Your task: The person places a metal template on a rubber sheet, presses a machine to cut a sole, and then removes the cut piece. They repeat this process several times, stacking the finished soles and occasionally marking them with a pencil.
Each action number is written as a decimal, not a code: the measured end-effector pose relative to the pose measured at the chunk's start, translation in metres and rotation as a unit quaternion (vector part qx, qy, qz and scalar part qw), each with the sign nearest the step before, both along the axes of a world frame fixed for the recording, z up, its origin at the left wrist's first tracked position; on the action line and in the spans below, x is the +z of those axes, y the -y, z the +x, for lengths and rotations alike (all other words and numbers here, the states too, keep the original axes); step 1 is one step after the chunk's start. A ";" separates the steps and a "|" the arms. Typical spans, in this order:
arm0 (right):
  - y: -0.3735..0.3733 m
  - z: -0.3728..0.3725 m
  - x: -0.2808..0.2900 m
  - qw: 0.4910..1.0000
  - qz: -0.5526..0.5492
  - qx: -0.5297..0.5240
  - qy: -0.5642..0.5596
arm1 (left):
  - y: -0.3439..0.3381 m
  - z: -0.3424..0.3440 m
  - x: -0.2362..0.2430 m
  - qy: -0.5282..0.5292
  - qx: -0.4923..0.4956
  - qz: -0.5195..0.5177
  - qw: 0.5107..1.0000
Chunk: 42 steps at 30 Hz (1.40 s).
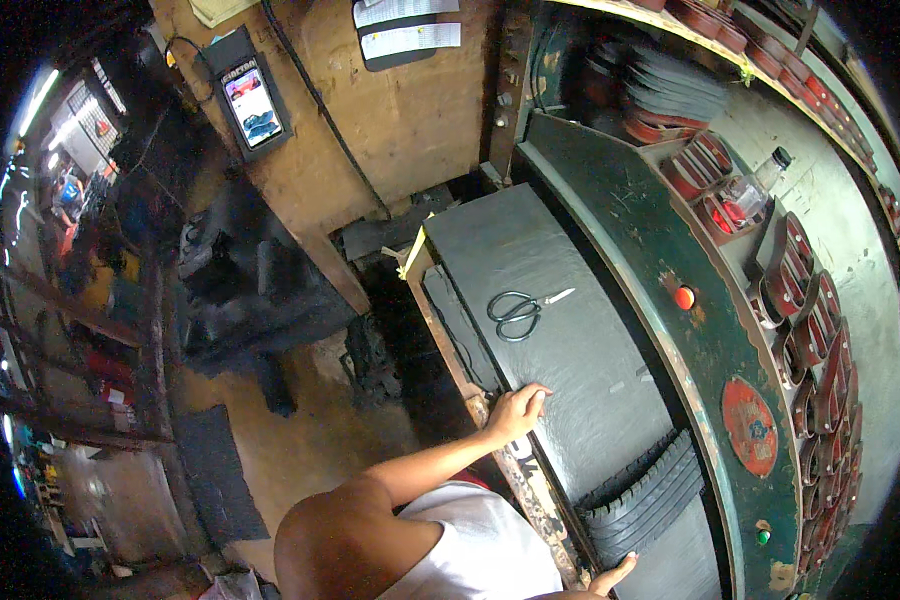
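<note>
My left hand (520,410) rests at the near edge of a long grey sheet surface (560,250), its fingers curled onto that edge. My right hand (612,578) is partly in view at the bottom, with a finger stretched out beside a bundle of black treaded rubber strips (640,500) lying across the grey surface. Black-handled scissors (515,315) lie farther up on the surface, touched by neither hand. A dark grey strip (455,320) lies along the left side of the surface.
A green machine housing (660,240) with buttons runs along the right, with red-and-grey cutting dies (810,340) beside it. A phone (250,100) hangs on the wooden panel (390,120). Black material (230,270) is heaped to the left above a dark mat (215,480).
</note>
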State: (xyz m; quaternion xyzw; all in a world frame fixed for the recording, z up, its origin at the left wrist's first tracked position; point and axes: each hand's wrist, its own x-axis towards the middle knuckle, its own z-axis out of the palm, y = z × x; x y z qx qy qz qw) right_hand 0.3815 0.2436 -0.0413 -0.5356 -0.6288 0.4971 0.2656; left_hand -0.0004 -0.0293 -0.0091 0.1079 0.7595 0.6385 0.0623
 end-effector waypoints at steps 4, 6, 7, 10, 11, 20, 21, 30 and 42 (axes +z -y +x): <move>0.001 0.001 0.001 1.000 0.018 0.007 0.010 | -0.001 0.001 -0.001 0.000 0.008 -0.022 1.000; -0.001 0.004 0.000 0.999 0.031 0.018 0.023 | -0.001 0.002 0.000 -0.012 0.009 -0.035 0.999; -0.002 0.005 0.000 0.998 0.039 0.028 0.035 | -0.001 0.002 0.001 -0.015 0.009 -0.041 0.999; -0.003 0.005 0.001 0.999 0.013 0.026 0.023 | -0.001 0.001 0.004 -0.027 0.004 -0.040 0.999; -0.002 0.003 0.003 0.999 0.016 0.029 0.038 | -0.001 0.000 0.004 -0.035 0.006 -0.039 0.999; 0.024 -0.022 0.032 0.978 -0.200 -0.031 -0.051 | 0.006 -0.001 -0.025 0.033 0.021 -0.017 0.999; 0.026 -0.024 0.033 0.995 -0.091 0.008 0.043 | 0.006 -0.004 -0.024 0.104 0.025 -0.001 0.994; 0.051 -0.017 0.118 0.979 -0.084 0.141 0.120 | -0.072 -0.013 0.141 -0.038 -0.183 0.027 0.982; 0.068 0.060 0.066 0.922 0.182 0.259 0.224 | -0.390 0.089 0.366 -0.426 -0.448 0.150 0.771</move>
